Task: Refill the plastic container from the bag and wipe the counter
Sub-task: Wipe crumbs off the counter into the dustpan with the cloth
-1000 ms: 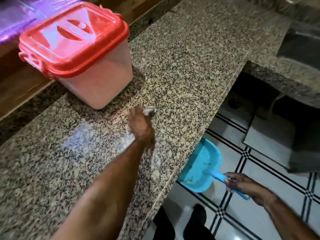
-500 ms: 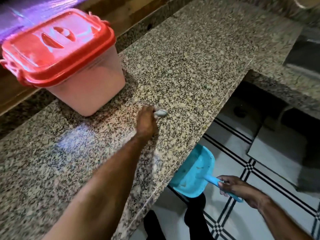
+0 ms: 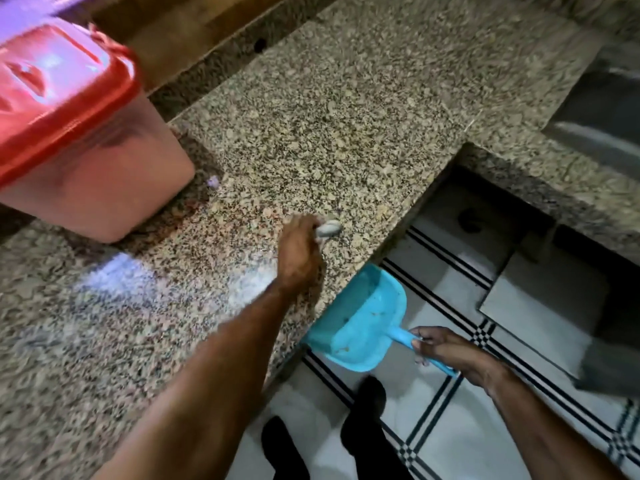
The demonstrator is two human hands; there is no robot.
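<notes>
The plastic container (image 3: 104, 188) stands on the worktop (image 3: 346, 116) at the upper left of the frame. At centre, the left hand (image 3: 299, 254) holds a cloth (image 3: 329, 229) on the worktop near its right edge. Below that edge, at lower right, the right hand (image 3: 446, 351) holds a dustpan (image 3: 363, 327) above the floor (image 3: 450, 445).

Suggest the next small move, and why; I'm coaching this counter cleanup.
Probably sweep the left hand, which grips the grey cloth, across the counter toward its edge: the right hand holds the blue dustpan just below that edge, already bearing a few crumbs.
</notes>
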